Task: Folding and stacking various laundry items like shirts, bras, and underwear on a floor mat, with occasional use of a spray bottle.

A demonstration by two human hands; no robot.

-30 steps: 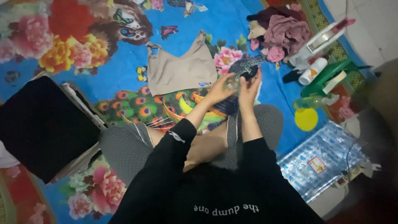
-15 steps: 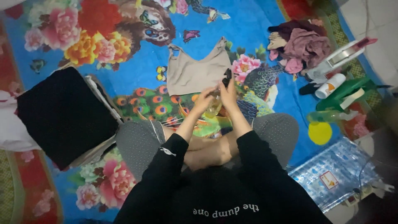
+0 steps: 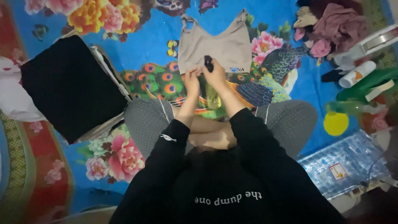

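Holding a small yellowish bottle (image 3: 213, 96) upright now at the beige top (image 3: 215, 45), left hand (image 3: 192, 78) steadies while right hand (image 3: 215, 74) fingers grip its dark cap (image 3: 208, 63); both hands have moved closer.

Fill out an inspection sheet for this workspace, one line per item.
Surface: blue floral blanket on the floor.
Job's things: small yellowish spray bottle with dark cap; beige top laid flat beyond it.
Clutter: black folded cloth, clothes pile, white tube, green bottles, plastic pack.
Grippers: left hand and right hand hold the bottle.
Cables: thin cord at right.
Surroundings: red rug.
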